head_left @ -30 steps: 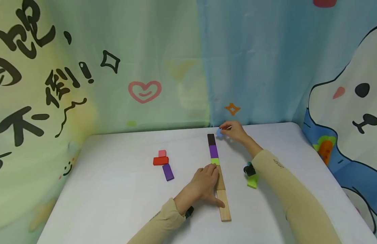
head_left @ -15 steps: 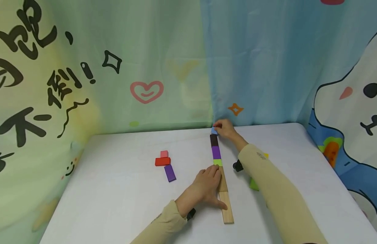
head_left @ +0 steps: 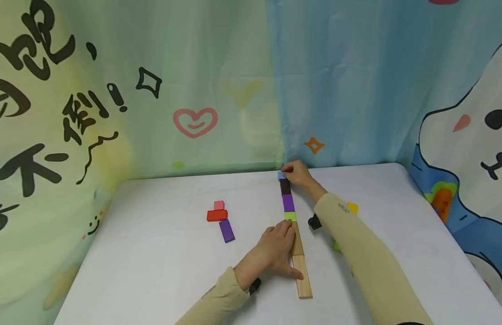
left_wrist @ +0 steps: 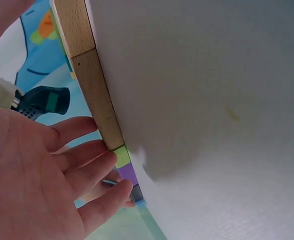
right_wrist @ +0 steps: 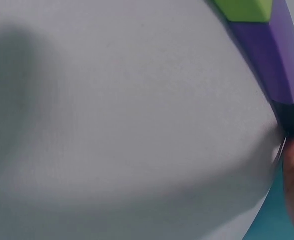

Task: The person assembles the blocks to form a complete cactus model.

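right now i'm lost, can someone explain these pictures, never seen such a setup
No machine: one person's bare hands. The wide picture is from a head camera; the close ones, from the left wrist camera and right wrist camera. On the white table runs a row, nearest first: two wooden blocks, green block, purple block, dark block, light blue block. The left hand rests along the wooden blocks; the right hand holds the light blue one. A pink block, red block and another purple block lie to the left.
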### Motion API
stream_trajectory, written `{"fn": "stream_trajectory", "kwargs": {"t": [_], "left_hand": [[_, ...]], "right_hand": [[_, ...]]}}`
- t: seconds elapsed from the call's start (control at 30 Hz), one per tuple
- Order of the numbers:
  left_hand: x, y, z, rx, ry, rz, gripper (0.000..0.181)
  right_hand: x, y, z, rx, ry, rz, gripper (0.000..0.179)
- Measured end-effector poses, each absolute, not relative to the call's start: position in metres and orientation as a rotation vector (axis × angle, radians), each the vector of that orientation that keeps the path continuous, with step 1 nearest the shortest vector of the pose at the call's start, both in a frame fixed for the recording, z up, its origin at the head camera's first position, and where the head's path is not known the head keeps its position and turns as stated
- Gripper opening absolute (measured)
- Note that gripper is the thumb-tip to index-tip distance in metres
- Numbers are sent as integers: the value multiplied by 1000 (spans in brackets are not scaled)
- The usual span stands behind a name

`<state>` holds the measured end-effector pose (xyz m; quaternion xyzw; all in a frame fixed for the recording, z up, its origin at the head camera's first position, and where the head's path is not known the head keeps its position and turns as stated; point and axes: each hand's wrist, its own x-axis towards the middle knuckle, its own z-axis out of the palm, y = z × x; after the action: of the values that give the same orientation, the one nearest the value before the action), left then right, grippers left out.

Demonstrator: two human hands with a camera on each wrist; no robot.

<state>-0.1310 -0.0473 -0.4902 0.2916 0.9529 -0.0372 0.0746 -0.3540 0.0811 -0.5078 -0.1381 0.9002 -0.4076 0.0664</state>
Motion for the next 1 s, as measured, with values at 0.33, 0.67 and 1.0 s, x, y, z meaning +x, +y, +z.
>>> {"fn": "stream_trajectory", "kwargs": {"t": [0.33,0.67,1.0], "left_hand": [[-128,-40,-490,892,2857,-115,117],[-127,-40,-483,883,2826,-114,114],[-130,-48,-484,890,2852,-62,117]], "right_hand": [[-349,95,-507,-457,2739,-1247,20],[-338,108,-484,-551,2654,-1276,27],[-246,172,-445,-1072,2491,-539,32]]}}
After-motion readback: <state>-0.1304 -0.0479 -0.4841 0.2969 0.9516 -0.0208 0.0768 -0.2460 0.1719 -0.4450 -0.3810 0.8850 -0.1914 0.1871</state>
